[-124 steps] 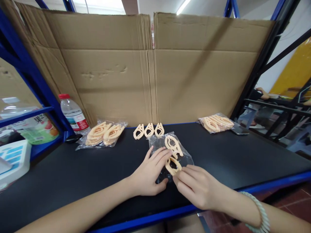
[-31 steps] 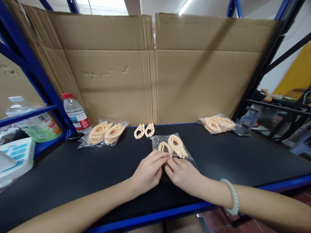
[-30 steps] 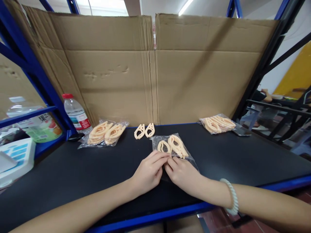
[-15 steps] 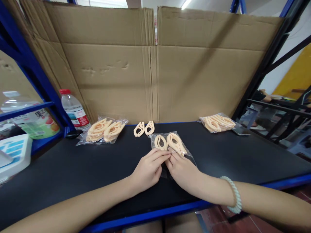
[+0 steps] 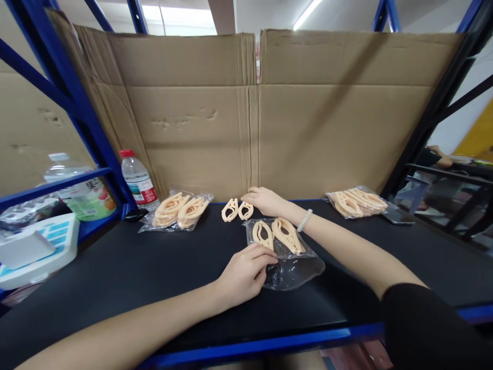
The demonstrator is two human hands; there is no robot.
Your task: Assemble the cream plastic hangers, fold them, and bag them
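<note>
My left hand [image 5: 246, 272] is closed on the open end of a clear plastic bag [image 5: 295, 272], its fingertips against the lower part of a piece inside. Two stacks of beige teardrop-shaped plastic pieces [image 5: 287, 235], looking like folded travel hangers, lie side by side in that bag. Farther back, two loose pieces of the same kind [image 5: 230, 210] rest on the black tabletop. My right hand [image 5: 265, 200] reaches over the right loose piece [image 5: 245, 211], fingers extended above its top end. The underside of this hand is hidden, so any grip does not show.
Filled bags of the beige pieces lie at the back left [image 5: 179, 210] and back right [image 5: 358, 202], the latter beside a phone [image 5: 398, 216]. A red-capped bottle [image 5: 139, 182] and a white-and-blue device [image 5: 42, 249] stand left. A cardboard wall [image 5: 192, 118] closes the back.
My right hand has left the bag's opening and moved forward to the loose pieces. The left hand still holds the bag, whose clear open flap now shows. The camera view has shifted slightly.
</note>
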